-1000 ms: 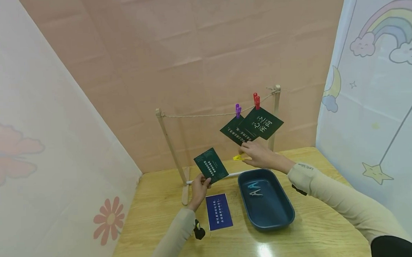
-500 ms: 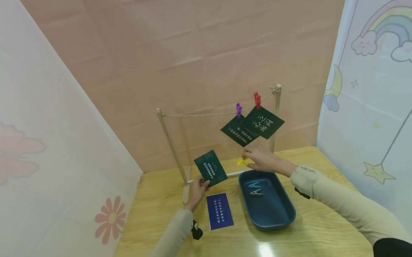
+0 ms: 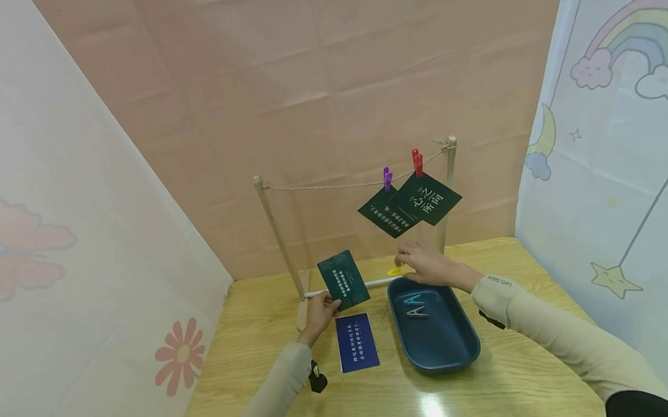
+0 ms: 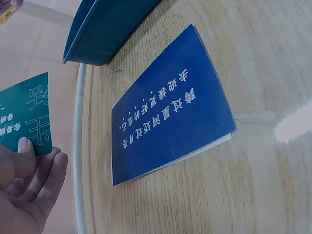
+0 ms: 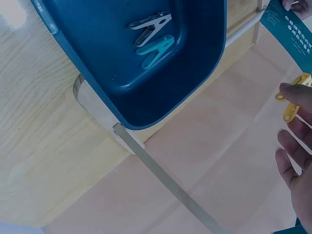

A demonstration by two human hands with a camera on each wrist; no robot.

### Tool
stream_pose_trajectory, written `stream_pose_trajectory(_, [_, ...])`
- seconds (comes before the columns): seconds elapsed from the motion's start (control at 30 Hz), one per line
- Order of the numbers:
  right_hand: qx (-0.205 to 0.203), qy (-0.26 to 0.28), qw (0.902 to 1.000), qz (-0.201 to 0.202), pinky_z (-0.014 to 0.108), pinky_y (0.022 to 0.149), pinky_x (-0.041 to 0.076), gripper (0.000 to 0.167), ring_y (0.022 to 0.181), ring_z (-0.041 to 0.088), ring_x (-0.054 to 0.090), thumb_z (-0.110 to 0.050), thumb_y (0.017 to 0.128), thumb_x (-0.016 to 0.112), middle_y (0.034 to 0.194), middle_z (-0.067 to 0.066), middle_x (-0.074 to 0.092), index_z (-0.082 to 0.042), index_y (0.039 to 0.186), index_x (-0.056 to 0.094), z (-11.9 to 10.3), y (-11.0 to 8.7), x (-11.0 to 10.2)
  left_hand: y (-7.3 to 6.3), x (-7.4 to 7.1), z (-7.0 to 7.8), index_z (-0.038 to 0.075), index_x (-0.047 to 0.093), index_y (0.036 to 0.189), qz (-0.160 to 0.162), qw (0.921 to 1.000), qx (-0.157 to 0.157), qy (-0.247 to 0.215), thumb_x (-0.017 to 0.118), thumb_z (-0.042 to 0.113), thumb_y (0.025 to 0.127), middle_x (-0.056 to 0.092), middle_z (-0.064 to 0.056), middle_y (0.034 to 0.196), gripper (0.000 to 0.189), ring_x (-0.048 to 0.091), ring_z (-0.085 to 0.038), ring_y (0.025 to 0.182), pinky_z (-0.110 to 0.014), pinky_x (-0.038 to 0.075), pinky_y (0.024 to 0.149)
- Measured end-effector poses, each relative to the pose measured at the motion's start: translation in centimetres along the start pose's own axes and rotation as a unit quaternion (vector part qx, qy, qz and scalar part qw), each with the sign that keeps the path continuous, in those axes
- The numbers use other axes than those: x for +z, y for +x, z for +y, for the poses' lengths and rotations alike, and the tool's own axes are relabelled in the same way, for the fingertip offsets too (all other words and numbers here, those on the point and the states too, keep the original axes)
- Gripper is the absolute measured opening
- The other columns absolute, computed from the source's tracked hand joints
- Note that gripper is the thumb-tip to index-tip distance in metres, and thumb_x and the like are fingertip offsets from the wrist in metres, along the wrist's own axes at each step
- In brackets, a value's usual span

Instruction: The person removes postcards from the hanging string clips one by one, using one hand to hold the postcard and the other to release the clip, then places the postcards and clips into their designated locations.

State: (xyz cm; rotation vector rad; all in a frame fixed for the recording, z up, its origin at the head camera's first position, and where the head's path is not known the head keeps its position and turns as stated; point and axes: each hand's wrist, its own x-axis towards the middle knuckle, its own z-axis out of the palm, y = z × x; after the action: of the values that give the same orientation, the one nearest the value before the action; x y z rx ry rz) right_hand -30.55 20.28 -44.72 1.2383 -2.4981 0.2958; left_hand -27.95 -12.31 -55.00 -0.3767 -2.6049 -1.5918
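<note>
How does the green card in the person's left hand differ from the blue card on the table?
Colour: the green card is dark green, the blue card deep blue.
Place: the green card is held up in the left hand, while the blue card lies on the table.
Print: the green card has large outlined characters, the blue card only smaller solid ones.
Both are rectangular with white writing.

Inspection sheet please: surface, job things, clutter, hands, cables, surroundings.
Surface: wood-grain table, glare near the front.
Job things: purple peg and red peg on string, each holding a green card; blue card on table; teal peg and grey peg in tub.
Clutter: nothing seen.
Hands: left hand holds another green card; right hand pinches yellow peg.
Cables: nothing seen.
Surroundings: beige backdrop, printed side walls.
</note>
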Motion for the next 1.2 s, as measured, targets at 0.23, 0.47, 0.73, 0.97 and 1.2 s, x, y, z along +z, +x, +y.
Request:
stream_pose_trajectory(0.23, [-0.017, -0.017, 0.9997, -0.008, 0.047, 0.081, 0.050, 0.027, 0.087, 0.024, 0.056, -0.018, 0.078, 0.085, 0.094, 0.003, 0.057, -0.010, 0.096, 0.066, 0.3, -0.8, 1.1, -0.4, -0.1, -0.2, -0.013, 0.054, 0.085, -0.015, 0.9998, 0.011, -0.008, 0.060, -0.011, 0.093, 0.059, -0.022, 0.080, 0.011, 0.066, -0.050, 0.072, -0.058, 0.058, 0.066])
stream_pose_trajectory(0.47, [-0.022, -0.033, 0.9991, -0.019, 0.048, 0.076, 0.046, 0.030, 0.082, 0.022, 0.057, -0.020, 0.075, 0.088, 0.088, 0.002, 0.057, -0.011, 0.092, 0.066, 0.4, -1.4, 1.9, -0.4, 0.0, -0.5, -0.016, 0.061, 0.097, -0.036, 0.9988, -0.034, 0.000, 0.061, -0.009, 0.094, 0.065, -0.020, 0.083, 0.008, 0.070, -0.038, 0.070, -0.051, 0.060, 0.067])
stream_pose_trajectory(0.73, [-0.015, -0.031, 0.9983, -0.047, 0.042, 0.072, 0.046, 0.028, 0.078, 0.017, 0.056, -0.020, 0.075, 0.087, 0.085, -0.003, 0.055, -0.014, 0.090, 0.064, 0.5, -2.2, 2.3, -0.6, -0.1, -0.7, -0.016, 0.061, 0.096, -0.070, 0.9960, -0.054, 0.012, 0.060, -0.008, 0.095, 0.066, -0.019, 0.082, 0.008, 0.070, -0.030, 0.066, -0.047, 0.061, 0.065])
stream_pose_trajectory(0.97, [0.000, -0.019, 0.9962, -0.085, 0.037, 0.064, 0.047, 0.026, 0.075, 0.016, 0.052, -0.016, 0.077, 0.086, 0.082, -0.004, 0.052, -0.014, 0.087, 0.062, 0.6, -2.8, 2.5, -1.0, -0.5, -0.5, -0.018, 0.058, 0.098, -0.106, 0.9911, -0.080, -0.004, 0.059, -0.010, 0.095, 0.065, -0.022, 0.079, 0.008, 0.070, -0.037, 0.069, -0.052, 0.060, 0.068])
stream_pose_trajectory(1.2, [0.004, -0.024, 0.9935, -0.111, 0.035, 0.063, 0.045, 0.027, 0.073, 0.015, 0.050, -0.019, 0.077, 0.086, 0.081, -0.005, 0.050, -0.015, 0.086, 0.061, 0.4, -3.4, 3.1, -1.4, -0.9, -0.4, -0.016, 0.061, 0.097, -0.126, 0.9866, -0.103, -0.008, 0.060, -0.009, 0.095, 0.066, -0.033, 0.087, 0.008, 0.069, -0.045, 0.076, -0.048, 0.061, 0.068])
